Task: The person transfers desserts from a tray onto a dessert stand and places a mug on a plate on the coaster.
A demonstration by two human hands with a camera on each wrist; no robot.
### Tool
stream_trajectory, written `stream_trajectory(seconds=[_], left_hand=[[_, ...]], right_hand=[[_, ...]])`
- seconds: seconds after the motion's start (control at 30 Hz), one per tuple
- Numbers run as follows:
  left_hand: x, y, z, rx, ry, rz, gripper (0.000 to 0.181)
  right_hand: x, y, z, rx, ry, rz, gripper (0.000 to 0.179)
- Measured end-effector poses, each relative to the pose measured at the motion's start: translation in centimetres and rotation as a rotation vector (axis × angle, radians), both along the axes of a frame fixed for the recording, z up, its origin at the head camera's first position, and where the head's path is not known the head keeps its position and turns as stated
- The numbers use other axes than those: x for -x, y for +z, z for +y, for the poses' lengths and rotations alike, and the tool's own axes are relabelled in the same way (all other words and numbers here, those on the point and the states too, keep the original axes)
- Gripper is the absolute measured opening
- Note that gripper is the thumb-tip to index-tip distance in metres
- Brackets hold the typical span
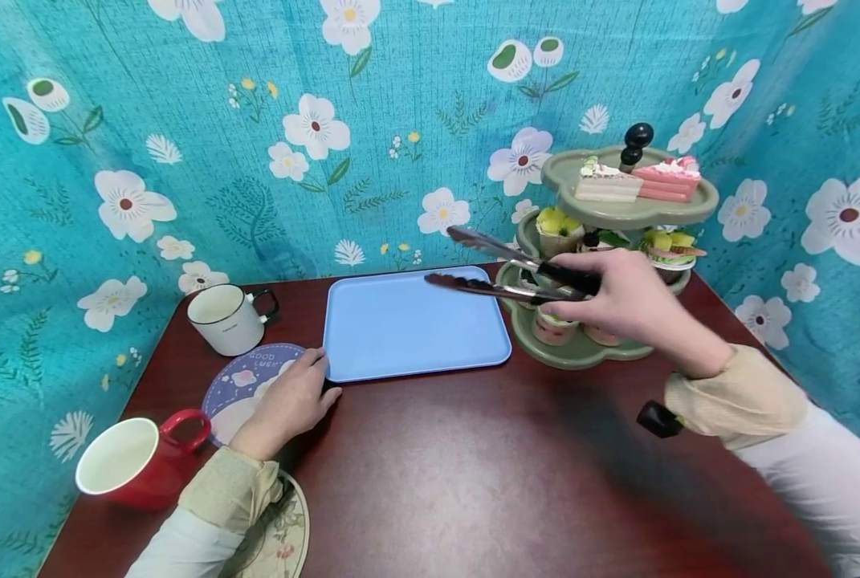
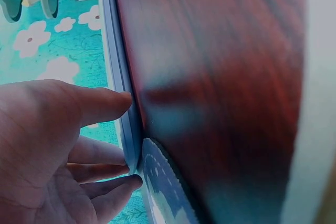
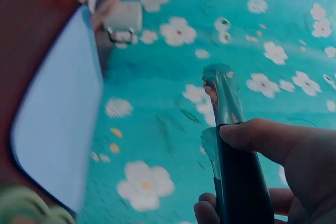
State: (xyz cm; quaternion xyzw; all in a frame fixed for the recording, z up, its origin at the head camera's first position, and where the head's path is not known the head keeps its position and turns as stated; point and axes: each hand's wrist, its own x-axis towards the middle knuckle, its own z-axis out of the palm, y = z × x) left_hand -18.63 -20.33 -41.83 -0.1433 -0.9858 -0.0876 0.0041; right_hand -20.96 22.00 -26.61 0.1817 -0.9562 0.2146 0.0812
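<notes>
Gripping black-handled metal tongs (image 1: 473, 286), right hand (image 1: 625, 293) is raised in front of a three-tier green dessert stand (image 1: 639, 215). Thumb lies along one handle, the other fingers wrap the far side; scalloped tong tips stand apart, nothing between them, and point left above the right part of the blue tray (image 1: 415, 325). Left hand (image 1: 292, 401): fingers extended, thumb set apart from them, touching the tray's rim at its near left corner. Tray lies flat on the dark red-brown table (image 1: 437, 466), bare surface up, just left of the stand.

Stand contents: white cake slice (image 1: 606, 186) and pink cake slice (image 1: 666, 183) side by side on the top tier; fruit-topped cups on the middle tier; dessert cups on the bottom tier, partly hidden by hand and tongs.

Left side of table: white mug (image 1: 227, 325) with black handle; round purple mat (image 1: 234, 381) beneath the left hand; red mug (image 1: 151, 482) nearer the wearer; floral round mat (image 1: 295, 526) partly under the left sleeve.
</notes>
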Motion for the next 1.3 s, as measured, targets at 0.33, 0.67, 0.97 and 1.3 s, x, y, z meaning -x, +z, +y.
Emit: stream_trajectory(seconds=[0.33, 0.67, 0.97, 1.3], left_hand=[[0.1, 0.0, 0.1, -0.005, -0.005, 0.008, 0.057], [0.0, 0.2, 0.1, 0.005, 0.006, 0.008, 0.056], [0.1, 0.1, 0.0, 0.006, 0.011, -0.001, 0.056], [0.2, 0.3, -0.2, 0.002, 0.010, -0.033, 0.056]], right_hand=[[1.9, -5.2, -3.8, 0.043, 0.074, -0.077, 0.066], [3.5, -9.2, -5.6, 0.079, 0.067, -0.093, 0.068], [4.8, -11.7, -6.9, 0.076, 0.090, -0.139, 0.063], [5.7, -13.4, -7.4, 0.045, 0.095, -0.155, 0.059]])
